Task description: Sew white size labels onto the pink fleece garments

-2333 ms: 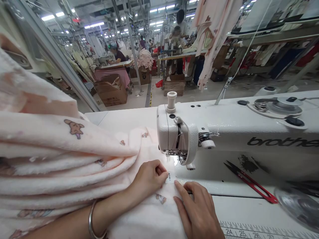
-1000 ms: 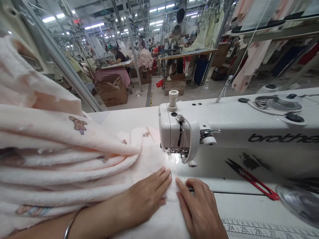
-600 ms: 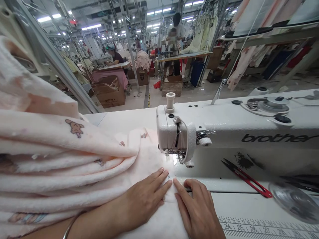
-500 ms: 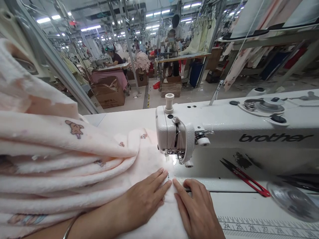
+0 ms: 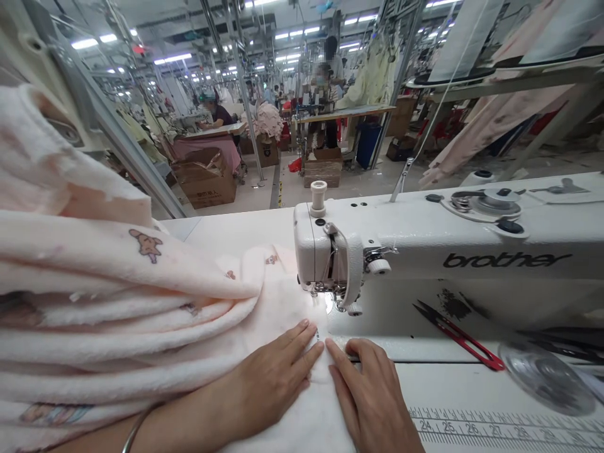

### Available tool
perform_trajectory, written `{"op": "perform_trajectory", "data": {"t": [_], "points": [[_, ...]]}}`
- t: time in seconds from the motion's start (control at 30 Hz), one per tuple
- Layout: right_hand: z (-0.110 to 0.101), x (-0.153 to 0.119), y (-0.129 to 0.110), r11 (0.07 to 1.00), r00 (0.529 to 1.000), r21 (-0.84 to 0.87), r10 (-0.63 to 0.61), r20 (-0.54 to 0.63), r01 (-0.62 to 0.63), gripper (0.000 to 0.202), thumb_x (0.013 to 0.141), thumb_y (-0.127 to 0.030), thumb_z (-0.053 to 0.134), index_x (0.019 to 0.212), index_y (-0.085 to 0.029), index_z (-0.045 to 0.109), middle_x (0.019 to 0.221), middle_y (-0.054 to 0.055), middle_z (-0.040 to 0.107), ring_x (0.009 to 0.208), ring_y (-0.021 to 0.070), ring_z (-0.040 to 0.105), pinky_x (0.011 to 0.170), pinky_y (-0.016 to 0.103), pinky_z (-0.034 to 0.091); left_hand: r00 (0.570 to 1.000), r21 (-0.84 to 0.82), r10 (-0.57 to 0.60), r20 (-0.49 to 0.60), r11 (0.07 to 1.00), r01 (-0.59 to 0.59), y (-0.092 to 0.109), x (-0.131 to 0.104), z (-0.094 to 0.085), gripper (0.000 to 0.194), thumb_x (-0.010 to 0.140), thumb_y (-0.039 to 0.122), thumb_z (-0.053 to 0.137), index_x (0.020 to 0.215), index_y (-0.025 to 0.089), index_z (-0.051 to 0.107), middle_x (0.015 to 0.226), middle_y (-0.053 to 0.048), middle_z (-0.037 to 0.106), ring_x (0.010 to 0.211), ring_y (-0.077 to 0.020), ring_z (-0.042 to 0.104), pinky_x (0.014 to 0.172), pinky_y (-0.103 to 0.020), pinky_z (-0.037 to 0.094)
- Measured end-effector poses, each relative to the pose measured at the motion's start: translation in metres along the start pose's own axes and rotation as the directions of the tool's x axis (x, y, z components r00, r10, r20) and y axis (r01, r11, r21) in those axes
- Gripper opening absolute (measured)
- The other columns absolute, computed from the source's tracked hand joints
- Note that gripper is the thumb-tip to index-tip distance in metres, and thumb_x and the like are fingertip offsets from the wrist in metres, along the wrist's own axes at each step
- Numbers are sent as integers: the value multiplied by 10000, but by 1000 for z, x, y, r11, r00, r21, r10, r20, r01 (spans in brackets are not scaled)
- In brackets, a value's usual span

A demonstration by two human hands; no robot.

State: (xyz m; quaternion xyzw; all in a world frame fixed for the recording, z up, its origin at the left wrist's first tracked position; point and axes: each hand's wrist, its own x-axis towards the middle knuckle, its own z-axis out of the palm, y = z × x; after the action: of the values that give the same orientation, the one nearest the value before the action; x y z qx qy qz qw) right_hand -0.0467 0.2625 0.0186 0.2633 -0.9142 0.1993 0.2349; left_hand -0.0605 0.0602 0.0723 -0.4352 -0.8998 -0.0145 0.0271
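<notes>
The area in front of the hands is closed off by a glossy white sewing machine [image 5: 415, 233] lettered "brother", its needle area just beyond the fingertips. The left side is taken up by a heap of pale pink plush fabric [image 5: 155, 314], from which a flat part is spread over a smooth white tabletop [image 5: 443, 384] and run up under the machine head. To the right of the hands, black-bladed snips with a red handle [image 5: 465, 340] are laid near a dark mottled patch [image 5: 453, 304], and beyond them a clear round plastic dish [image 5: 547, 377] and some dark-bladed tools [image 5: 566, 343] are seen. A printed ruler scale [image 5: 500, 428] is set along the near edge. Behind, a slanting grey metal post [image 5: 127, 138], an open brown cardboard box [image 5: 205, 182] and co-workers at other tables can be made out.

The fabric is soft and thickly napped, gathered in rounded folds and printed with small brown animal figures. On its flat part, near the right-hand edge, a small white label with dark print [image 5: 318, 336] is partly covered by the left hand [image 5: 283, 371], which is laid flat with fingers extended. By the right hand [image 5: 370, 390] the fabric edge is touched with forefinger and thumb apart, the other fingers bent; nothing is seen gripped. A smooth silver bangle [image 5: 134, 431] is worn on the left wrist.
</notes>
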Motion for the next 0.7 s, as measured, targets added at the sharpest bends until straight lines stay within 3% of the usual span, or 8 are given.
{"op": "perform_trajectory", "data": {"t": [0.57, 0.7], "points": [[0, -2, -1, 1000, 1000, -14, 23, 6, -23, 375, 873, -158, 488, 1247, -160, 494, 1023, 114, 462, 983, 230, 472, 779, 369, 464, 999, -23, -37, 7, 999, 38, 1, -1, 5, 511, 931, 170, 418, 1418, 79, 292, 1448, -186, 347, 1343, -279, 331, 1064, -388, 399], [-14, 13, 15, 992, 995, 77, 92, 42, -95, 388, 923, -215, 419, 1309, -172, 421, 1059, 96, 512, 989, 154, 530, 785, 239, 494, 999, 12, -7, -35, 1000, 8, 0, 1, 7, 475, 922, 157, 430, 1378, 49, 354, 1424, -204, 377, 1335, -291, 343, 1062, -394, 398]]}}
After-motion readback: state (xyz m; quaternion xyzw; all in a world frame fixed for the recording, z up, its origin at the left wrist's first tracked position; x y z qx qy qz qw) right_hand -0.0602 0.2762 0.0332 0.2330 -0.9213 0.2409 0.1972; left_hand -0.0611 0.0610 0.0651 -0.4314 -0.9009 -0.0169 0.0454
